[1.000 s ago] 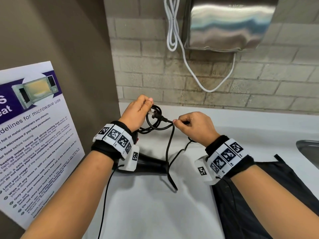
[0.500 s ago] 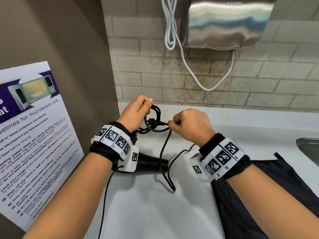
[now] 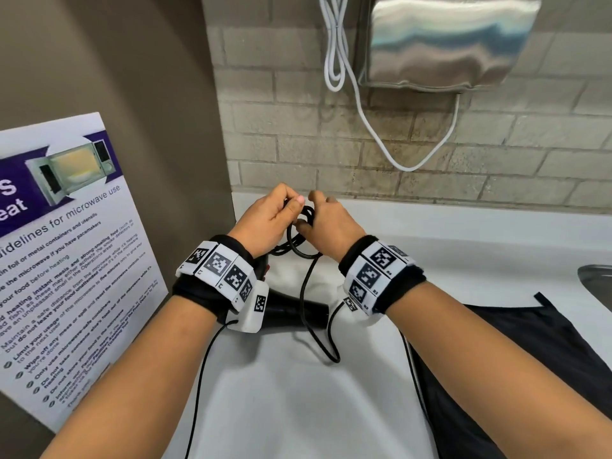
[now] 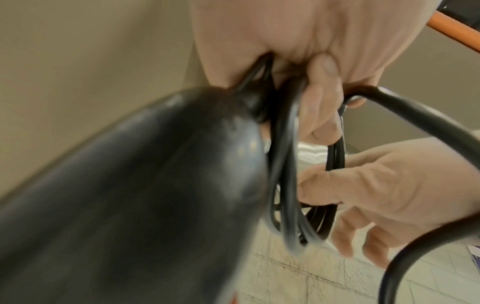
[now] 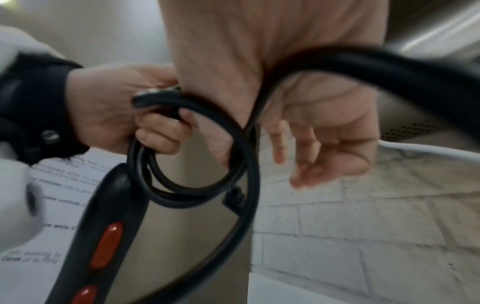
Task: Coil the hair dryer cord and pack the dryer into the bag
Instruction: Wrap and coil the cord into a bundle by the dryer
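My left hand (image 3: 271, 220) grips a small coil of black cord (image 3: 299, 241) above the counter, with the plug (image 5: 155, 95) tucked among its curled fingers. My right hand (image 3: 331, 226) is right against the coil. Its thumb pokes into the loops and its fingers (image 5: 306, 148) are spread loose, with the cord (image 5: 259, 98) running through the crook of the thumb. A slack length (image 3: 304, 293) hangs down and loops over the counter. The black hair dryer (image 3: 291, 313) lies under my left wrist; its handle with red buttons (image 5: 109, 226) points up at the coil. The black bag (image 3: 496, 359) lies flat at the right.
A white counter (image 3: 298, 409) runs to a brick wall. A microwave poster (image 3: 66, 260) leans at the left. A steel dispenser (image 3: 440, 41) with a white cable (image 3: 337, 61) hangs on the wall. A sink edge (image 3: 596, 279) shows at far right.
My right hand has moved left from pinching the cord a little away to touching the coil, its fingers now loosened. The hanging slack has shortened. The left hand has barely moved.
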`<act>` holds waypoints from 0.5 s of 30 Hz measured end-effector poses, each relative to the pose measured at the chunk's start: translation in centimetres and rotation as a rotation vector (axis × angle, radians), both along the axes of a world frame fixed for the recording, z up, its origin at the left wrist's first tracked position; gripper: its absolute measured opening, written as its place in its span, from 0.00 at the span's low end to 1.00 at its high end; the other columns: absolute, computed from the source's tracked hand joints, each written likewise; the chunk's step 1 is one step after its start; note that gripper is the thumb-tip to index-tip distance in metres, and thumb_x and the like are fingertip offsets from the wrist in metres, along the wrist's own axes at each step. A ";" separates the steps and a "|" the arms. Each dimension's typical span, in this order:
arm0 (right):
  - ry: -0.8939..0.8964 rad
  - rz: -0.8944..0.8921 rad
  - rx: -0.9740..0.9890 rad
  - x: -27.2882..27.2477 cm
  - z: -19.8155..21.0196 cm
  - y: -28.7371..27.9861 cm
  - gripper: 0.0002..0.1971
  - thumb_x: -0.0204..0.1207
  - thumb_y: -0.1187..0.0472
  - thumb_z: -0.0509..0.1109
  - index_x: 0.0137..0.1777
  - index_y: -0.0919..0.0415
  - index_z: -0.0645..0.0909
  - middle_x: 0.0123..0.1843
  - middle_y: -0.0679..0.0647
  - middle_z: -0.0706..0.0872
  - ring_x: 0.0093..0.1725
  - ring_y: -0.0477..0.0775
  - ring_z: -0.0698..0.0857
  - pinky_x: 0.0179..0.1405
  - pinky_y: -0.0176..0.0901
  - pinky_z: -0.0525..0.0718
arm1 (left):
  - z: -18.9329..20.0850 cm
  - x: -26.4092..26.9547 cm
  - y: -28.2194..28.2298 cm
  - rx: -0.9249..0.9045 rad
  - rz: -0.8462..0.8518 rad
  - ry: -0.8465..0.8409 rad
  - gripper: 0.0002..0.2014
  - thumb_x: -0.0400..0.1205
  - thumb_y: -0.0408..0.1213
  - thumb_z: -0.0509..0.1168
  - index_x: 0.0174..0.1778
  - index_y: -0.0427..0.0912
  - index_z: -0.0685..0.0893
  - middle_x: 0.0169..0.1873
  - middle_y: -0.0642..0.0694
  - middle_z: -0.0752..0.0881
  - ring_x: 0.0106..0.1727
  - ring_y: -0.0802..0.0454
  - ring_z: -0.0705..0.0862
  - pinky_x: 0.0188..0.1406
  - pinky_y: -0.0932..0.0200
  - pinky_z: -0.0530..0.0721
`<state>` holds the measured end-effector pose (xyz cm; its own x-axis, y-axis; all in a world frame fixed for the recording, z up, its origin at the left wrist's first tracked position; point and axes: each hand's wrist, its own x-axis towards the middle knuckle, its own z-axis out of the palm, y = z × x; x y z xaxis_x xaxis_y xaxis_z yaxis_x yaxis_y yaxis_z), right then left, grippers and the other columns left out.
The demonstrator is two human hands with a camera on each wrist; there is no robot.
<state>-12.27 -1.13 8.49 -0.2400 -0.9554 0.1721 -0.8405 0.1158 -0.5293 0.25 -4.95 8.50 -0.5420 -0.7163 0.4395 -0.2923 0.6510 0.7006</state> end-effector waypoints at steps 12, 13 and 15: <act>-0.541 0.287 0.040 -0.7 0.4 -0.8 0.21 0.71 0.83 0.57 0.33 0.55 0.77 0.29 0.47 0.76 0.31 0.42 0.73 0.26 0.24 0.71 | 0.1 0.2 0.3 -0.007 -0.031 0.002 0.02 0.84 0.37 0.59 0.48 0.44 0.75 0.38 0.45 0.81 0.41 0.50 0.79 0.46 0.56 0.78; -0.552 0.284 0.030 -0.8 0.3 -0.9 0.20 0.70 0.83 0.57 0.36 0.56 0.78 0.30 0.47 0.76 0.31 0.42 0.73 0.27 0.24 0.71 | 0.1 0.3 0.3 -0.010 -0.029 0.015 0.02 0.84 0.37 0.59 0.48 0.44 0.75 0.37 0.48 0.80 0.40 0.53 0.78 0.44 0.61 0.77; -0.589 0.266 0.042 -1.3 0.4 -1.0 0.21 0.68 0.82 0.58 0.46 0.54 0.80 0.36 0.49 0.78 0.35 0.44 0.75 0.37 0.30 0.75 | 0.0 0.3 0.3 -0.012 -0.019 0.032 0.02 0.84 0.37 0.59 0.47 0.44 0.75 0.34 0.51 0.78 0.36 0.59 0.76 0.38 0.70 0.73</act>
